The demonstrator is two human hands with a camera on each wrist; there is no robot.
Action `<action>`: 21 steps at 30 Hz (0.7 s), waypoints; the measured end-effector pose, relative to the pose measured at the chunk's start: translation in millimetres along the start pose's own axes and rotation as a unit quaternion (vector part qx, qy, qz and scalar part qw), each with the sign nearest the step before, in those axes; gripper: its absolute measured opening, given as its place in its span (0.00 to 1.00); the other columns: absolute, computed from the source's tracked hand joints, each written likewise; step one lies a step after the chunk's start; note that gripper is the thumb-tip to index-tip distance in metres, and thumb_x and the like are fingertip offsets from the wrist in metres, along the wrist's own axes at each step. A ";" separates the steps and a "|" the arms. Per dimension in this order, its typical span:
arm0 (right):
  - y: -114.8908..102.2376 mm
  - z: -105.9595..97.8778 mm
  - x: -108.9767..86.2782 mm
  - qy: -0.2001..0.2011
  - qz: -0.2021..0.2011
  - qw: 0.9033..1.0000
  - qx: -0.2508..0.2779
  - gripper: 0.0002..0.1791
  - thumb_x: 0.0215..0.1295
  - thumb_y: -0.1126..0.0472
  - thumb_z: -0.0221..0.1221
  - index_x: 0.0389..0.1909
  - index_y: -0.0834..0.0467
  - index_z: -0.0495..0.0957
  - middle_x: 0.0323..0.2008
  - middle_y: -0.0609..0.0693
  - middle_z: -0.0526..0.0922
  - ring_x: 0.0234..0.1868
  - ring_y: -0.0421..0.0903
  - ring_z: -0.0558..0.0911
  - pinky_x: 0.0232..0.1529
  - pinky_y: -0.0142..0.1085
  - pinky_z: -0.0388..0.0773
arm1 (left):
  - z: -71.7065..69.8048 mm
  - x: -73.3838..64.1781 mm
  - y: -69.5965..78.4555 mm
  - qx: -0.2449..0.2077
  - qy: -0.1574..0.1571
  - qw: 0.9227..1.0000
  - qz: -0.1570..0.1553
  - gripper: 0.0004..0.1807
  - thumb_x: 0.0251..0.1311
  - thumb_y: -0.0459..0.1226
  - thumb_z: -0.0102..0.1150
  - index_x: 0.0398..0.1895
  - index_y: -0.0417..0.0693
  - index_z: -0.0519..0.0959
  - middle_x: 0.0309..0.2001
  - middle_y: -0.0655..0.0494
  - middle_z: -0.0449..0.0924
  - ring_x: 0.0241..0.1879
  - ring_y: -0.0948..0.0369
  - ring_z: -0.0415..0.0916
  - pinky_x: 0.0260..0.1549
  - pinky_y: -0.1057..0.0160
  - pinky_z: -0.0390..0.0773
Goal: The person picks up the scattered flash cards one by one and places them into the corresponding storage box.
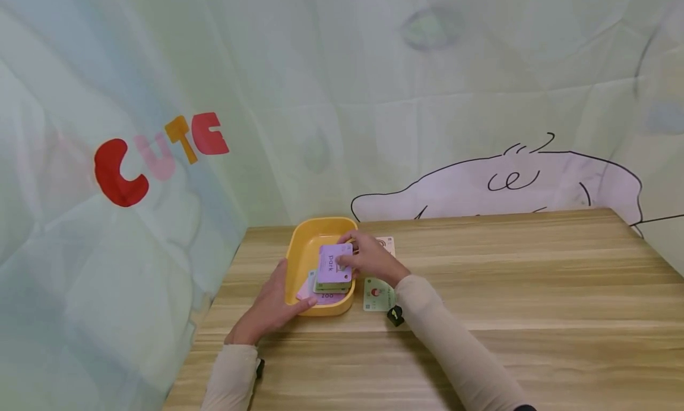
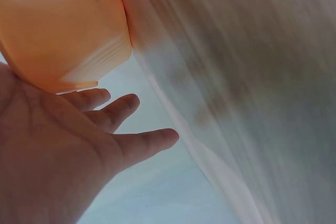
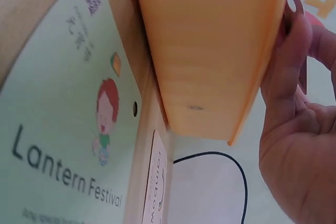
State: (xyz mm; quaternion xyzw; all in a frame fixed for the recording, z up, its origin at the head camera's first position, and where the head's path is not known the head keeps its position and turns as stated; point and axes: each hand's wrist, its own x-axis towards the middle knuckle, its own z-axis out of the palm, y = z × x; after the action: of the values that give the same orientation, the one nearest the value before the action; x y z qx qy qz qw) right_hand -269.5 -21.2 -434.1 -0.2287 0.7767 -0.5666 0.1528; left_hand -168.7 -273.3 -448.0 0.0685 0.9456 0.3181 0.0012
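In the head view, a yellow tray stands at the table's far left with several cards in its near half. My right hand reaches over its right rim and pinches a purple card printed "park", which lies over greenish cards. Beneath them shows a pink-purple card reading "zoo". My left hand rests against the tray's left side, thumb along the near rim. The left wrist view shows that hand's fingers extended and spread by the tray wall. In the right wrist view, the pinched card is mostly hidden behind the fingers.
A green "Lantern Festival" card lies on the table right of the tray. Farther back, a "rainbow" card is partly covered by my right hand in the head view. Printed curtains hang behind and left of the wooden table.
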 end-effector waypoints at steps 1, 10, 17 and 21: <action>0.1 1.1 -0.2 0.003 0.003 1.000 -0.003 0.19 0.65 0.59 0.68 0.55 0.54 0.75 0.46 0.54 0.81 0.37 0.49 0.85 0.33 0.40 0.84 | 0.0 -0.3 0.4 0.002 -0.001 1.000 0.000 0.58 0.57 0.59 0.69 0.80 0.46 0.46 0.74 0.46 0.58 0.65 0.49 0.64 0.67 0.42 0.63; 2.7 6.1 -1.4 0.021 0.008 1.000 -0.016 0.19 0.67 0.57 0.66 0.55 0.55 0.74 0.45 0.50 0.84 0.43 0.46 0.84 0.43 0.38 0.83 | -1.0 -1.5 3.4 -0.003 -0.011 1.000 -0.017 0.61 0.57 0.60 0.68 0.81 0.46 0.41 0.78 0.45 0.51 0.71 0.47 0.59 0.70 0.40 0.60; 4.3 8.1 -3.1 0.040 0.008 0.999 -0.024 0.19 0.67 0.56 0.65 0.54 0.57 0.74 0.42 0.51 0.84 0.40 0.45 0.83 0.40 0.36 0.82 | 0.0 -1.4 2.6 -0.001 -0.015 1.000 -0.018 0.61 0.57 0.60 0.67 0.81 0.45 0.41 0.78 0.44 0.50 0.72 0.47 0.58 0.71 0.40 0.58; 4.5 9.3 -4.4 0.047 0.017 0.998 -0.025 0.19 0.67 0.55 0.66 0.55 0.55 0.74 0.42 0.50 0.83 0.40 0.45 0.83 0.41 0.37 0.82 | 0.8 -1.1 2.8 -0.004 -0.008 1.000 -0.013 0.60 0.56 0.60 0.69 0.81 0.47 0.43 0.75 0.46 0.56 0.68 0.48 0.62 0.69 0.41 0.61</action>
State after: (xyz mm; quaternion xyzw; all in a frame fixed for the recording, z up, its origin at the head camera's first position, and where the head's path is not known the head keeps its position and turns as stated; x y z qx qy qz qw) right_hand -262.0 -25.3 -441.4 -0.1925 0.8009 -0.5542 0.1200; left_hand -167.2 -270.8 -447.0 0.0588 0.9449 0.3217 0.0136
